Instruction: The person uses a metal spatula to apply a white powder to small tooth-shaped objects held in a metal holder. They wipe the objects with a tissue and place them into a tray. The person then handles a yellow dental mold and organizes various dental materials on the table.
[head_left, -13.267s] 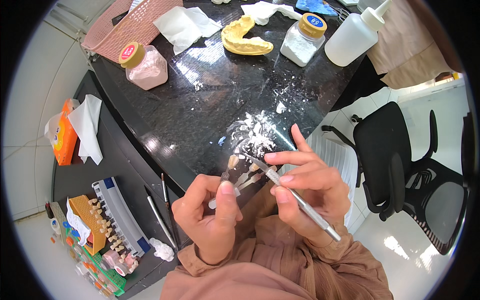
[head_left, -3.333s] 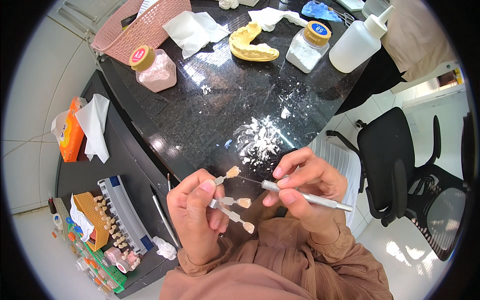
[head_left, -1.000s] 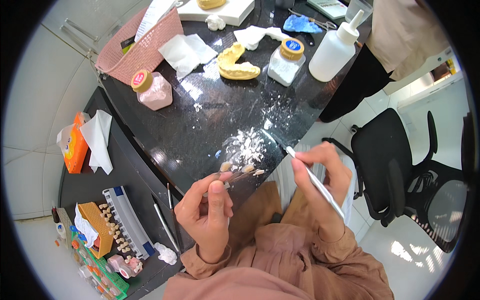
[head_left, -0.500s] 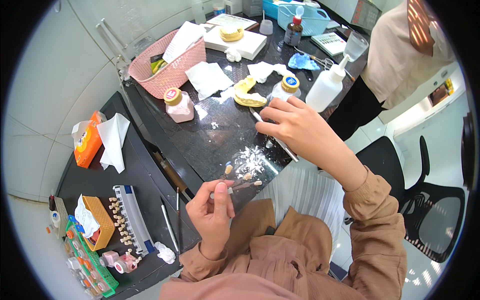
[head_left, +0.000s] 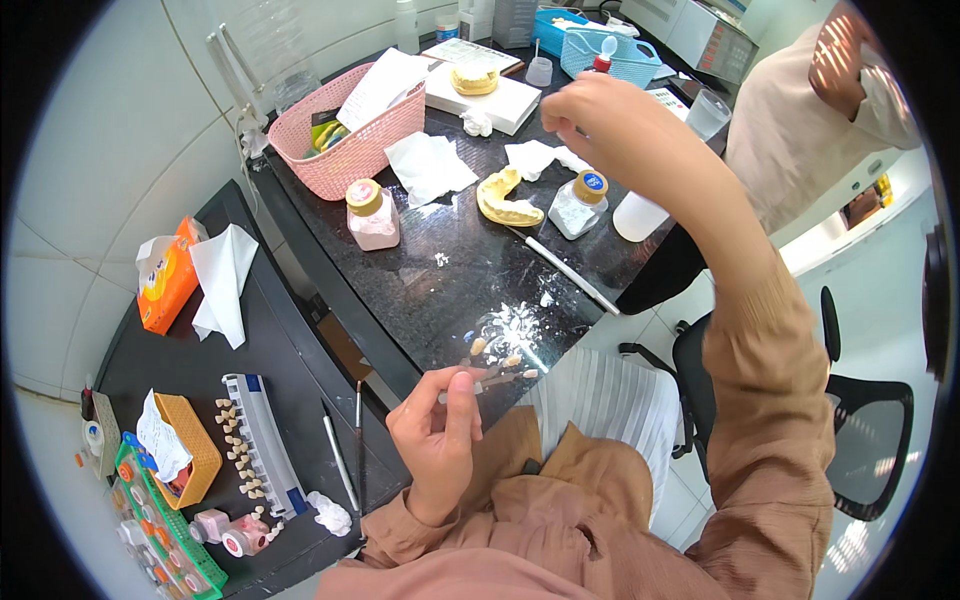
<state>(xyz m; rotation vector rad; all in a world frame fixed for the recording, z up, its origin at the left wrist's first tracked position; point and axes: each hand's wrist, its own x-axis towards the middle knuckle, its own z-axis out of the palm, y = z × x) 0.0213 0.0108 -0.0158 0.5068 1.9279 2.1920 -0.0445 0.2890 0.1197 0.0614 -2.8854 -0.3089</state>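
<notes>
My left hand [head_left: 437,425] is closed on several tooth shade tabs [head_left: 505,363], pinched between thumb and fingers, their tooth-coloured ends fanned over the table's front edge. My right hand [head_left: 600,115] is above the back of the table, nearest a bottle with a red collar [head_left: 601,63] and clear dropper top. Its fingers are bent and their tips hidden, so whether they grip anything I cannot tell. A silvery instrument [head_left: 570,272] lies beside a yellow dental cast [head_left: 505,200]. White powder [head_left: 508,333] is scattered behind the tabs. My right forearm hides part of a white bottle [head_left: 637,218].
Gold-capped jars of pink powder [head_left: 373,225] and white powder [head_left: 578,212] stand on the black table. A pink basket [head_left: 350,150] is at back left, a blue one [head_left: 610,57] behind. On the left counter lie a shade guide holder [head_left: 265,440] and tissues [head_left: 168,280]. A person [head_left: 795,120] stands right.
My right hand has left the silvery instrument on the table and moved up and away toward the red-collared bottle. My left hand still holds the tabs, shifted slightly right in the picture.
</notes>
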